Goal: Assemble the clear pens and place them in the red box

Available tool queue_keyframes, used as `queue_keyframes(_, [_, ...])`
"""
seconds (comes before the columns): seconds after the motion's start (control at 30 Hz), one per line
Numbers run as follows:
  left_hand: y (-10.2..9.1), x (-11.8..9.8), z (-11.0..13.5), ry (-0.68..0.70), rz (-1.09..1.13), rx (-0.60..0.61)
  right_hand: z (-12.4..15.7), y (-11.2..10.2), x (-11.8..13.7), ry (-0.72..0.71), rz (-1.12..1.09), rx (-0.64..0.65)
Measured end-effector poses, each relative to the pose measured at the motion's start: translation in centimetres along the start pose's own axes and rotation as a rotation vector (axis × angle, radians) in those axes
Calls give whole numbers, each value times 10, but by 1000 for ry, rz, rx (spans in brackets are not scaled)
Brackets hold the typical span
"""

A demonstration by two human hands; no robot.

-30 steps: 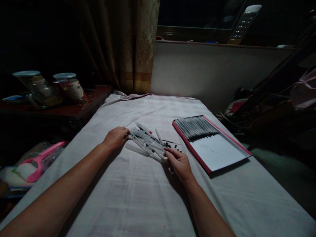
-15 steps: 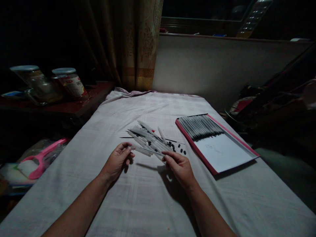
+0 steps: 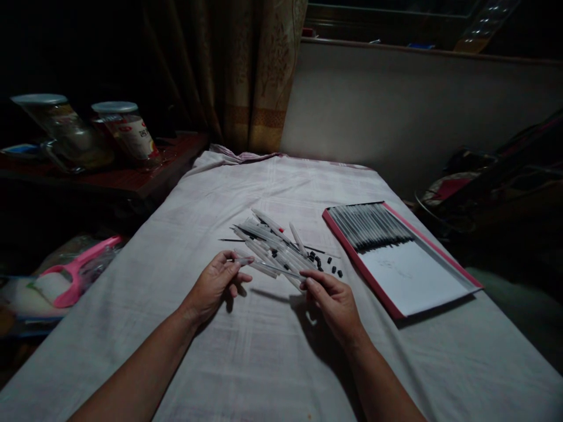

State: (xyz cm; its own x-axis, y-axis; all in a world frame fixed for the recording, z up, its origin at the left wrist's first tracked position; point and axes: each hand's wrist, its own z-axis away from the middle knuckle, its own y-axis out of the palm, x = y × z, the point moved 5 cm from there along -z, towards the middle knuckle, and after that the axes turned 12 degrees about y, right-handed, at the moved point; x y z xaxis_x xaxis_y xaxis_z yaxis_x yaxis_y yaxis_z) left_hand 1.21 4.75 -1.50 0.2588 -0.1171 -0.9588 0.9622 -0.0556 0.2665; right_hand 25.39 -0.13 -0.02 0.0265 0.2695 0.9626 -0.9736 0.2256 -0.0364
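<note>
Between my two hands a slim, clear pen (image 3: 273, 267) is held nearly level, above the cloth. Its left end is pinched in the thumb and forefinger of my left hand (image 3: 215, 284), whose other fingers are loosely bent. The right end sits between the thumb and fingertips of my right hand (image 3: 332, 302). Just beyond the hands lies a loose pile of clear pen barrels (image 3: 284, 249), with dark thin refills among them. Small black plugs (image 3: 334, 270) are scattered at the pile's right side. Whether the held pen is fully assembled is too small to tell.
A shallow box with a red rim (image 3: 358, 266) lies at the right, a row of pens (image 3: 373, 225) across its far part. A dark side table (image 3: 171, 161) at the left carries a labelled jar (image 3: 134, 138) and a glass jug (image 3: 77, 146). Pink-handled scissors (image 3: 73, 272) lie below it.
The camera view has shifted a little, so the pile and box appear further right. Both hands keep hold of the pen, and the left fingers have spread slightly.
</note>
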Motion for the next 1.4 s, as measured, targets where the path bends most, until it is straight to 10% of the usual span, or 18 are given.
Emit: queue_keyframes(1.4, [15, 9, 11, -30, -280, 132, 3, 20, -7, -150, 333, 199])
